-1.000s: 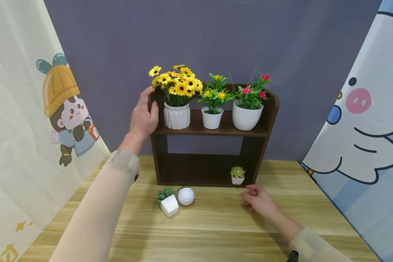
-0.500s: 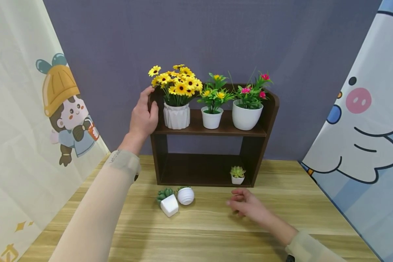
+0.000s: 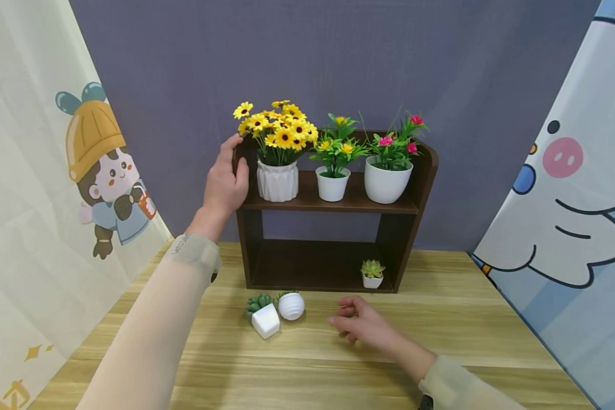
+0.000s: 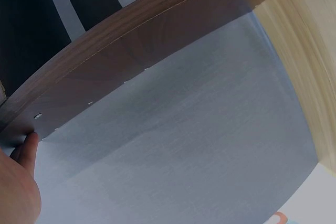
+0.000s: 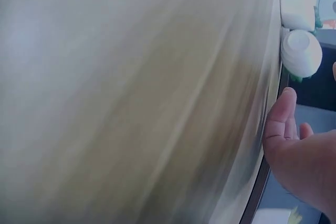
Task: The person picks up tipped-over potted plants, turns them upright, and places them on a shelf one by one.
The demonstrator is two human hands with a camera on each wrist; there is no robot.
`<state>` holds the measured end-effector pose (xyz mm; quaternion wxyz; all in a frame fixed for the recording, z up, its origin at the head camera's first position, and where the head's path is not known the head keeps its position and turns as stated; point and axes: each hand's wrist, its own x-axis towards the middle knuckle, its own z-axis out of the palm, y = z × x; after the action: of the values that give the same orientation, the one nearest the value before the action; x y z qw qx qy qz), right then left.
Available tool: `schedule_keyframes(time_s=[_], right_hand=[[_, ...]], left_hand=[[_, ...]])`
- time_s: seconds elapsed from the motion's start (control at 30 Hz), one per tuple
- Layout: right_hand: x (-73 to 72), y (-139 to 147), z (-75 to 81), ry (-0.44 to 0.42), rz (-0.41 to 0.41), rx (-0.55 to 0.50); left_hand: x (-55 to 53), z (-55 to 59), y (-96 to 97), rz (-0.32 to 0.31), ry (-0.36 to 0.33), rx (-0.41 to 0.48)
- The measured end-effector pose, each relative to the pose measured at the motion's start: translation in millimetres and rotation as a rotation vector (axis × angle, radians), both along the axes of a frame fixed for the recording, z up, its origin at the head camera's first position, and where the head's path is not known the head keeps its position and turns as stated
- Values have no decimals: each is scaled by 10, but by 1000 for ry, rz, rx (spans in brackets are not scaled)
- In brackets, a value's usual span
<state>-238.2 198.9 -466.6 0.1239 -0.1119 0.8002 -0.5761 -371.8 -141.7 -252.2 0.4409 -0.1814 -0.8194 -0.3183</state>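
Observation:
My left hand [image 3: 224,185] grips the upper left side panel of a dark brown two-tier shelf [image 3: 333,208], thumb at the front edge; in the left wrist view a finger [image 4: 30,153] touches the panel's outer face. Low over the table, my right hand [image 3: 361,324] is held with loosely bent fingers and nothing in them. To its left, a round ribbed white pot [image 3: 291,306] and a squarish white pot [image 3: 265,321] with a green succulent [image 3: 258,303] lie tipped over. A small succulent pot [image 3: 372,274] stands at the lower shelf's right end.
Along the upper shelf stand three white pots: yellow daisies [image 3: 278,182], a small yellow-flowered plant [image 3: 332,185] and a pink-flowered plant [image 3: 388,181]. The wood-grain table [image 3: 307,370] runs up to a grey-blue backdrop [image 3: 307,57], with printed cartoon curtains at both sides.
My right hand has moved left along the table, away from the small succulent pot and towards the two tipped pots. The left hand keeps its place on the shelf.

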Motion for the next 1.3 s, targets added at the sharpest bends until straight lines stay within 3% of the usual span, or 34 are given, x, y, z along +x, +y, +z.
schedule_keyframes(time_s=[0.37, 0.77, 1.3], right_hand=[[-30, -368, 24, 3, 29, -18], [-107, -647, 39, -19, -22, -16], [-238, -892, -12, 26, -61, 39]], left_hand=[[-4, 12, 17, -5, 0, -3], [-3, 18, 14, 0, -5, 0], [-7, -2, -9, -5, 3, 10]])
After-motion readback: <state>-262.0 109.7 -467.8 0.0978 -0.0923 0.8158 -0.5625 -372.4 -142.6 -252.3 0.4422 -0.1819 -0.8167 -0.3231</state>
